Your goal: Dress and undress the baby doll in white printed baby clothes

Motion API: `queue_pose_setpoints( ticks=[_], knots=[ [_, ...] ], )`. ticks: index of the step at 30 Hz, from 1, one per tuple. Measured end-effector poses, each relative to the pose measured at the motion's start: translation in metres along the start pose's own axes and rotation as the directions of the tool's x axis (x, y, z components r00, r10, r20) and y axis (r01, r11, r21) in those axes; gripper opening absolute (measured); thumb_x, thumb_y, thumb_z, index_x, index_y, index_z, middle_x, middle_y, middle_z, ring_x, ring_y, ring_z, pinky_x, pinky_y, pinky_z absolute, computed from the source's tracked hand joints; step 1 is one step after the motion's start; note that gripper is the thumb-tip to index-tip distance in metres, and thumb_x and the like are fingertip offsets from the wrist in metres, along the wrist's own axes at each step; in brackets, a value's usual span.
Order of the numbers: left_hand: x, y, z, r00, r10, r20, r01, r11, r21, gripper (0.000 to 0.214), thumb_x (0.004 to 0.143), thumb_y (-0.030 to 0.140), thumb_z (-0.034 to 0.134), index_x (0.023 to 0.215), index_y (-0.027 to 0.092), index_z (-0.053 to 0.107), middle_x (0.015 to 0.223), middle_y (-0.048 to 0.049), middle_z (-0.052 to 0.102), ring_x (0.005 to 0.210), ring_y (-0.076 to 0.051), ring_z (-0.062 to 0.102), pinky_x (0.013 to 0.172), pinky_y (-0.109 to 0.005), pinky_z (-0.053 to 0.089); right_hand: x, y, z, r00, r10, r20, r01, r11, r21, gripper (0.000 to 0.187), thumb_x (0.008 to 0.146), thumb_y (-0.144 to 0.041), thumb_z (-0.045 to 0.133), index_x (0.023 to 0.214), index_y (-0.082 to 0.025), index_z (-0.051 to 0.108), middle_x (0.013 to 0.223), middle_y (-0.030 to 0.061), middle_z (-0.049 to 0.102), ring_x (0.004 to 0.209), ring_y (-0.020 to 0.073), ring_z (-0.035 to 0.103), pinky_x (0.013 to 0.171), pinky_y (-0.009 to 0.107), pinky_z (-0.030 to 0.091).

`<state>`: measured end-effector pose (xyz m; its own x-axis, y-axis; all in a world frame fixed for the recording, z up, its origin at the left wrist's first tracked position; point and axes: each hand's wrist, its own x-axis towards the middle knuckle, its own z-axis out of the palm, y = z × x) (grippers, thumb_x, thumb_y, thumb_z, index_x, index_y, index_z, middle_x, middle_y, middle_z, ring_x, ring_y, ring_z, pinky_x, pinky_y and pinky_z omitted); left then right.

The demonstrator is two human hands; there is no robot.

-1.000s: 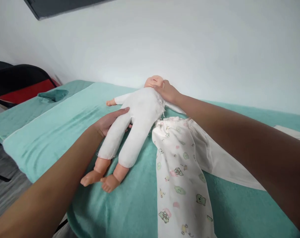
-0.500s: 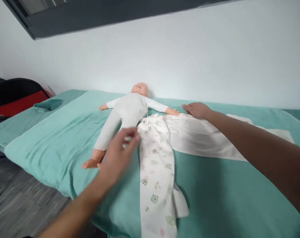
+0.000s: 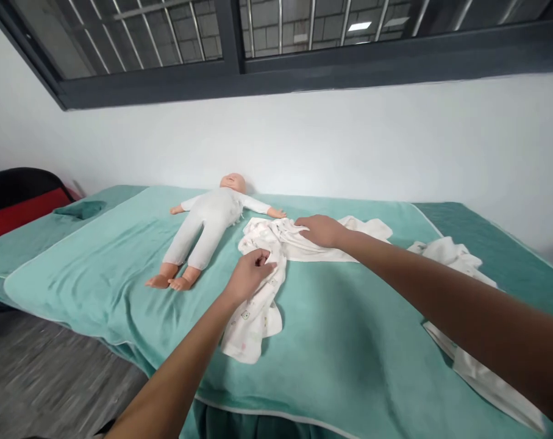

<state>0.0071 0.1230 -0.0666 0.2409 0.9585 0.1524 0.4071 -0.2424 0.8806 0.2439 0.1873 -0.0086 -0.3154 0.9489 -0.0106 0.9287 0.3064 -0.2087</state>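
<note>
A white baby garment (image 3: pixel 258 311) with a small green and pink print lies crumpled on the green bed cover, one part reaching toward me and a plainer white part reaching right. My left hand (image 3: pixel 251 274) is closed, its fingers curled on the garment's printed part. Farther back, my right hand (image 3: pixel 321 231) grips bunched white cloth of the same garment, its fingertips partly buried in the folds. Left of both hands, a baby doll (image 3: pixel 212 222) in a white suit rests on its back, arms spread, one hand close to the garment's far edge.
A second heap of white cloth (image 3: pixel 450 253) lies to the right, partly behind my right forearm. The green bed cover (image 3: pixel 349 341) runs along a white wall (image 3: pixel 331 146) under a barred window (image 3: pixel 239 42). A black and red chair (image 3: pixel 27 198) stands at the left.
The printed part has been drawn in and is more rumpled. My left hand has moved onto the cloth; my right hand now grips bunched fabric. The view has tilted up, showing more window.
</note>
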Motion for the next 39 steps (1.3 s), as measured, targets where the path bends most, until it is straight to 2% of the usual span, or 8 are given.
queue_pose_setpoints(
  ticks=[3, 7, 13, 16, 22, 27, 33, 39],
  knots=[
    [-0.016, 0.024, 0.018, 0.994, 0.113, 0.01, -0.104, 0.944, -0.312, 0.019, 0.082, 0.035, 0.069, 0.083, 0.019, 0.06, 0.087, 0.0003, 0.058, 0.082, -0.014, 0.053, 0.078, -0.027, 0.043, -0.022, -0.017, -0.003, 0.996, -0.028, -0.082, 0.053, 0.941, 0.333, 0.038, 0.092, -0.027, 0.052, 0.126, -0.021, 0.067, 0.138, 0.0072, 0.066, 0.126, 0.0279, 0.06, 0.107, 0.04, 0.044],
    [-0.022, 0.057, 0.029, 0.987, 0.15, -0.057, -0.154, 0.782, -0.604, 0.023, 0.087, 0.04, 0.069, 0.101, 0.023, 0.062, 0.104, -0.0029, 0.065, 0.095, -0.017, 0.059, 0.088, -0.031, 0.047, -0.05, -0.031, -0.011, 1.0, 0.006, -0.012, 0.006, 0.584, 0.811, 0.031, 0.088, -0.032, 0.059, 0.112, -0.019, 0.073, 0.119, 0.0067, 0.074, 0.106, 0.0246, 0.068, 0.091, 0.035, 0.052],
    [-0.013, 0.086, 0.021, 0.839, 0.505, -0.203, -0.516, 0.857, 0.002, 0.028, 0.082, 0.031, 0.074, 0.106, 0.025, 0.062, 0.135, -0.0085, 0.051, 0.132, -0.025, 0.047, 0.113, -0.041, 0.038, -0.086, -0.028, -0.041, 0.995, -0.101, -0.006, 0.023, 0.176, 0.984, 0.038, 0.084, -0.036, 0.071, 0.118, -0.019, 0.07, 0.102, 0.0059, 0.075, 0.086, 0.0183, 0.067, 0.073, 0.027, 0.053],
    [-0.008, 0.097, 0.018, 0.788, 0.573, -0.223, -0.517, 0.814, 0.264, 0.065, 0.078, 0.033, 0.076, 0.136, 0.027, 0.047, 0.15, -0.0119, 0.042, 0.143, -0.029, 0.037, 0.117, -0.046, 0.033, -0.1, -0.031, -0.06, 0.984, -0.179, -0.009, 0.059, 0.277, 0.959, 0.031, 0.085, -0.04, 0.071, 0.109, -0.02, 0.072, 0.097, 0.0035, 0.072, 0.088, 0.0192, 0.067, 0.076, 0.029, 0.052],
    [-0.007, 0.113, 0.014, 0.872, 0.489, -0.015, -0.438, 0.795, 0.42, 0.03, 0.093, 0.032, 0.056, 0.122, 0.026, 0.059, 0.121, -0.0043, 0.068, 0.109, -0.023, 0.064, 0.094, -0.035, 0.048, -0.121, -0.034, -0.09, 0.958, -0.286, 0.019, 0.192, 0.687, 0.701, 0.026, 0.085, -0.046, 0.069, 0.094, -0.022, 0.073, 0.088, -0.0008, 0.067, 0.078, 0.0162, 0.06, 0.068, 0.027, 0.044],
    [-0.008, 0.112, 0.016, 0.778, 0.593, -0.209, -0.391, 0.716, 0.578, 0.013, 0.087, 0.021, 0.055, 0.097, 0.022, 0.063, 0.094, -0.0039, 0.067, 0.092, -0.022, 0.064, 0.082, -0.031, 0.048, -0.138, -0.016, -0.096, 0.99, -0.139, -0.005, 0.11, 0.76, 0.641, 0.05, 0.08, -0.048, 0.072, 0.124, -0.026, 0.067, 0.098, 0.0018, 0.072, 0.076, 0.0165, 0.062, 0.071, 0.029, 0.044],
    [-0.009, 0.118, 0.025, 0.634, 0.627, -0.452, -0.42, 0.77, 0.48, 0.014, 0.083, 0.02, 0.06, 0.095, 0.022, 0.055, 0.11, -0.007, 0.065, 0.11, -0.023, 0.062, 0.096, -0.035, 0.049, -0.145, -0.004, -0.076, 0.983, 0.166, -0.074, -0.128, 0.922, 0.364, 0.035, 0.085, -0.052, 0.065, 0.108, -0.025, 0.069, 0.103, 0.007, 0.074, 0.084, 0.0246, 0.065, 0.07, 0.031, 0.044],
    [-0.011, 0.126, 0.043, 0.709, 0.399, -0.581, -0.379, 0.911, 0.163, 0.03, 0.091, 0.028, 0.058, 0.119, 0.025, 0.049, 0.136, -0.0059, 0.059, 0.128, -0.022, 0.058, 0.105, -0.038, 0.049, -0.146, -0.007, -0.039, 0.961, 0.254, -0.113, -0.2, 0.914, 0.352, 0.03, 0.095, -0.046, 0.047, 0.104, -0.025, 0.067, 0.109, 0.0084, 0.074, 0.098, 0.0295, 0.066, 0.08, 0.036, 0.045]
  ],
)
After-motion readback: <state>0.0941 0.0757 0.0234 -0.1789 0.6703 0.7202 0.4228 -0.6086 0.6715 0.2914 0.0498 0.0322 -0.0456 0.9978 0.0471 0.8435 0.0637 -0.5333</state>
